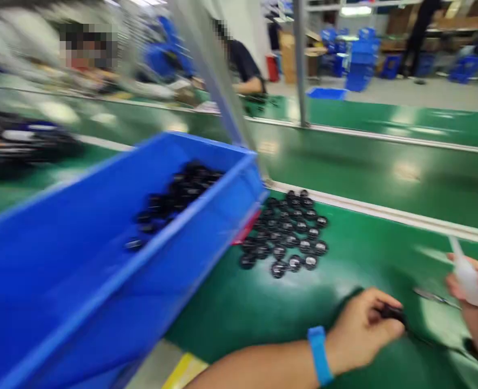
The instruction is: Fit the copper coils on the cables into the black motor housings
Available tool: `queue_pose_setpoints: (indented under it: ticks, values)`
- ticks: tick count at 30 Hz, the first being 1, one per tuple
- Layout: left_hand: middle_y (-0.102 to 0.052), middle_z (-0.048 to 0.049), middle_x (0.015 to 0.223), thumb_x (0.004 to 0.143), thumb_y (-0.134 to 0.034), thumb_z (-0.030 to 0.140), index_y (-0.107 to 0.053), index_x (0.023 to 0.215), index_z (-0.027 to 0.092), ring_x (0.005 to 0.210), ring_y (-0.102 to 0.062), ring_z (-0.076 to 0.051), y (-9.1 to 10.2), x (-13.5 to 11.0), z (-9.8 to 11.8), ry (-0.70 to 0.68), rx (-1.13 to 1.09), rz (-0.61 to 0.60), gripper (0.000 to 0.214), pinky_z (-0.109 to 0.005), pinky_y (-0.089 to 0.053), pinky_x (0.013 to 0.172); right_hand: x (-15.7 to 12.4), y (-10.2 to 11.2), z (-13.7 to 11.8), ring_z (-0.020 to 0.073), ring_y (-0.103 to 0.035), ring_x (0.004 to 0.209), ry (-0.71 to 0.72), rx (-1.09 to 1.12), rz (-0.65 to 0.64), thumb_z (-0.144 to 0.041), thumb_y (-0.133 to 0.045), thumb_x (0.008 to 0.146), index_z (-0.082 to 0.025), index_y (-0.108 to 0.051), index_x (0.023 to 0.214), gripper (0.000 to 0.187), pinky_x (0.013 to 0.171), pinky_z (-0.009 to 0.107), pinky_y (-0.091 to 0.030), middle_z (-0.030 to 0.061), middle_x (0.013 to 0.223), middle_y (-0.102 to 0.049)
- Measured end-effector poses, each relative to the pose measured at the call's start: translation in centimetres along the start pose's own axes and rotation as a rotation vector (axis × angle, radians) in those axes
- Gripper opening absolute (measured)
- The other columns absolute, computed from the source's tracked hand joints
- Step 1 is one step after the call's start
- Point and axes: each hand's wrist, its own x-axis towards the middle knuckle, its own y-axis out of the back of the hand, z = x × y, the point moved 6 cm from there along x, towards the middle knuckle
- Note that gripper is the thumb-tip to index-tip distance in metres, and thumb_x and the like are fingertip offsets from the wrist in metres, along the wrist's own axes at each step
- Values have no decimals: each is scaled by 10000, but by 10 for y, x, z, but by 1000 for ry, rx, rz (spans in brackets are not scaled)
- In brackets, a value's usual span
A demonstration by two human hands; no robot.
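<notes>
My left hand [362, 329], with a blue band [318, 354] round the wrist, is closed on a small black round part [391, 313] just above the green tabletop [344, 270]. At the right edge my right hand [476, 319] grips a white squeeze bottle [469, 278], its narrow nozzle pointing up and to the left. Between the two hands a thin metal tool [435, 296], blurred, lies on the table. Beyond my left hand several black round parts [291, 240] with shiny faces lie in a loose cluster.
A large blue bin [206, 237] with more black parts [182, 189] inside fills the left side. A red object [247, 228] shows beside it. A metal post [210, 65] rises behind the bin. People sit at the benches beyond. Dark items [24, 138] lie far left.
</notes>
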Motion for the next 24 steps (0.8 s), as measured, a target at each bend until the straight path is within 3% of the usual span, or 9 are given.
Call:
queue_pose_setpoints:
  ticks: [2,4,12,18,24]
  values:
    - [-692,-25,959,781,-891,374,-704,1074,189,843,-644,-157,3,8,-1,26,-7,-19,394,-320,-516,845,-19,21,4,148,-521,667,-69,100,76,-678,-531,976,-223,-618,1042,469,609,297,-481,-2,761,-555]
    - [-687,-27,971,807,-867,415,-691,1089,199,873,-629,-163,9,11,5,20,14,-15,396,-305,-500,829,-28,30,7,149,-440,628,-117,201,118,-693,-549,940,-238,-587,923,457,591,294,-423,-20,658,-450]
    - [-671,-17,955,835,-838,499,-689,1081,220,814,-604,-148,7,1,18,72,73,3,400,-293,-510,798,-41,30,2,153,-442,657,-232,588,125,-615,-704,890,-269,-586,848,368,800,347,-497,-47,602,-351]
    - [-720,-57,989,780,-874,542,-727,1098,222,898,-642,-200,11,4,14,101,93,59,475,-324,-522,857,-40,31,4,129,-368,588,-281,780,195,-531,-760,867,-315,-647,995,275,755,324,-510,-77,577,-283]
    - [-743,-65,949,721,-904,565,-747,1053,233,952,-686,-261,23,10,4,59,47,115,495,-364,-534,868,-31,29,5,113,-269,555,-199,809,251,-501,-786,822,-269,-652,894,277,686,313,-488,-90,560,-239]
